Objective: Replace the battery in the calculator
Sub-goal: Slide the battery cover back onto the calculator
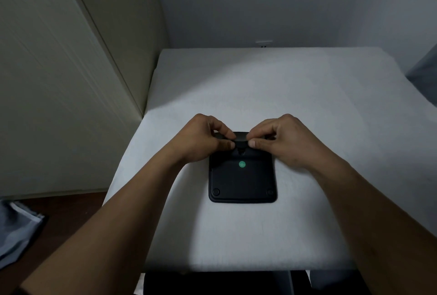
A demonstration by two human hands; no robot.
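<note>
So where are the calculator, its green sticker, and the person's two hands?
calculator (242, 182): head view, bare middle of its black back.
green sticker (242, 164): head view, its centre.
left hand (201, 139): head view, back of hand.
right hand (281, 139): head view, back of hand.

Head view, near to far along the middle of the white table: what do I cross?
Near edge of the white table → black calculator lying face-down → round green sticker on its back → left hand and right hand together at its far end → white wall socket.
</note>
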